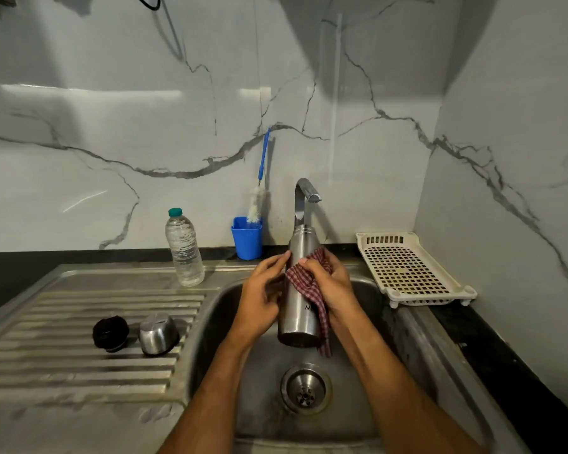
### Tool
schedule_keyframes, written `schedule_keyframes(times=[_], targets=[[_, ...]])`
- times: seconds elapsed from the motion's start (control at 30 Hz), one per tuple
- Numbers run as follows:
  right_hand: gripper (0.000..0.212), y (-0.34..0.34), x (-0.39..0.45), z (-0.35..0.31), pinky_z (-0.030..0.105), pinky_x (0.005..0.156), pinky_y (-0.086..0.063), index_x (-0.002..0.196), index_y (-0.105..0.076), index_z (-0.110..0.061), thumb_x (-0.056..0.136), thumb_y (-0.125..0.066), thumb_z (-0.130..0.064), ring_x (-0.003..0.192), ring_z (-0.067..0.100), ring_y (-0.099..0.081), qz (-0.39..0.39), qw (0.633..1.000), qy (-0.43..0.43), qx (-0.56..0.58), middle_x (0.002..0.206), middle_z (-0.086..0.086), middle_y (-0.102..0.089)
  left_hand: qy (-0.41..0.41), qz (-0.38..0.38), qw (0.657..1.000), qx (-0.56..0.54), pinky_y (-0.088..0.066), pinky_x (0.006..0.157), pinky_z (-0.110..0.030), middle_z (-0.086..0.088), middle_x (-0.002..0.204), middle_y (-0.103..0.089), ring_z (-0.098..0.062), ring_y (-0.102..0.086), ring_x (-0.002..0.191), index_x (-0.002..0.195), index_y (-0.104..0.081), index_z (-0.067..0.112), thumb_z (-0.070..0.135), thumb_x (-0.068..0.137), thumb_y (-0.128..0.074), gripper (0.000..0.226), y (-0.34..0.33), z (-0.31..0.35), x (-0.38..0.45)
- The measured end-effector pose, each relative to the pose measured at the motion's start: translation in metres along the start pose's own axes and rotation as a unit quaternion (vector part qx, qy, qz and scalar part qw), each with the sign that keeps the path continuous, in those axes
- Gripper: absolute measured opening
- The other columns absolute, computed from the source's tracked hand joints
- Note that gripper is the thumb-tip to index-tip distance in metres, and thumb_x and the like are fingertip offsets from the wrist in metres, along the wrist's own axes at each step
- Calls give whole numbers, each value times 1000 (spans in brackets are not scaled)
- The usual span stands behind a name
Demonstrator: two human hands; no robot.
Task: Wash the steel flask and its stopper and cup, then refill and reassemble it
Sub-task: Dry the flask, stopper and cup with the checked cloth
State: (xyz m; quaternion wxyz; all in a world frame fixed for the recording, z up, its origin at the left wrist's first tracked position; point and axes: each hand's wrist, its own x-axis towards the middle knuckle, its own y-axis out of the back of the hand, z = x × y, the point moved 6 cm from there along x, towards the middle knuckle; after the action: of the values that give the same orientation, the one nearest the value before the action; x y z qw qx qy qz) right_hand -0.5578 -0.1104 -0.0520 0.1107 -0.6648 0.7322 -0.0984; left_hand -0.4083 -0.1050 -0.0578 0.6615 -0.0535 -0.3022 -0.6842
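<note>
The steel flask (300, 286), a brushed cylindrical body with a ringed neck, was held upright over the sink basin (368, 290) at frame centre, directly in front of the curved chrome tap (304, 194). The left hand (259, 296) steadied the flask's left side, its fingers extended along the metal; the thumb position could not be determined with certainty. The right hand (332, 283) gripped a red-and-white checked cloth (309, 286), fingers curled, pressing the woven fabric against the flask's right wall; the cloth's loose end hung below the flask base.

On the ribbed steel drainboard (79, 365) at lower left lay the black, round stopper (110, 334) and, just beside it, the domed steel cup (158, 334), resting inverted.

A clear ridged plastic bottle (184, 249) with a teal cap stood at the drainboard's rear edge. A blue square holder (247, 239) contained a white-bristled bottle brush (259, 191) with a blue handle. A cream perforated plastic tray (413, 270) sat at centre right on the dark counter.
</note>
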Motion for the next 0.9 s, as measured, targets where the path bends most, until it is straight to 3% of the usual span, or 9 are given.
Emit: schedule_keyframes(times=[0.07,0.17,0.27,0.4,0.5,0.6,0.7,0.77,0.9], targets=[[82,0,-2,-2,38,87,-61,153,-37,-34,85,-79,-25,110,21,-67,10,997,57,-55,134,3,-59,38,15,998,-44,-51,105,-29,7,139,-62,-7,-57,129,143,-57,19,-12,95,-52,57,2,-1,-1],[91,-8,-9,0,37,97,-57,158,-23,-38,87,-78,-25,119,14,-60,-6,983,135,-128,142,-3,-51,105,18,987,-121,-56,94,-30,3,117,-75,-16,-68,115,127,-67,18,17,107,-44,30,-9,6,-7],[92,-13,-10,-2,30,103,-52,158,-24,-34,87,-79,-21,125,7,-58,-10,971,199,-135,147,-6,-50,144,4,973,-178,-56,92,-25,2,119,-73,-13,-68,114,122,-65,27,33,108,-40,29,-21,8,-14],[85,-17,-14,-19,21,101,-50,156,-33,-25,86,-80,-16,127,5,-56,-11,960,256,-111,147,-6,-52,134,-91,969,-185,-47,104,-23,11,154,-43,-4,-47,137,158,-21,44,64,96,-47,70,-36,-3,-16],[77,-21,-16,-33,21,101,-51,150,-43,-22,84,-82,-20,124,4,-58,-29,954,276,-118,139,-9,-59,111,-149,964,-191,-46,110,-30,3,155,-44,-14,-46,142,161,-13,29,58,65,-87,125,-40,-10,-16],[66,-25,-15,-43,17,91,-53,144,-51,-21,85,-81,-20,114,1,-64,-51,960,259,-90,128,-8,-65,69,-133,977,-152,-46,111,-33,-6,145,-54,-25,-50,138,154,-27,13,30,49,-101,129,-39,-8,-10],[58,-23,-8,-50,18,86,-55,136,-56,-25,83,-81,-23,108,3,-67,-54,966,242,-70,122,-7,-69,36,-115,982,-142,-43,114,-34,-5,151,-46,-20,-46,141,158,-15,16,12,45,-99,141,-36,-2,-1],[62,-24,0,-56,25,89,-57,134,-58,-26,79,-84,-35,108,8,-68,-58,970,220,-86,121,-6,-69,31,-147,976,-159,-43,115,-36,-2,153,-43,-16,-46,141,159,-8,21,17,44,-99,147,-35,0,1],[54,-29,15,-66,27,79,-58,129,-62,-24,81,-81,-40,101,17,-72,-88,977,166,-96,114,0,-72,73,-202,957,-196,-42,115,-34,8,159,-34,-8,-42,142,159,0,41,52,38,-99,157,-33,4,0]])
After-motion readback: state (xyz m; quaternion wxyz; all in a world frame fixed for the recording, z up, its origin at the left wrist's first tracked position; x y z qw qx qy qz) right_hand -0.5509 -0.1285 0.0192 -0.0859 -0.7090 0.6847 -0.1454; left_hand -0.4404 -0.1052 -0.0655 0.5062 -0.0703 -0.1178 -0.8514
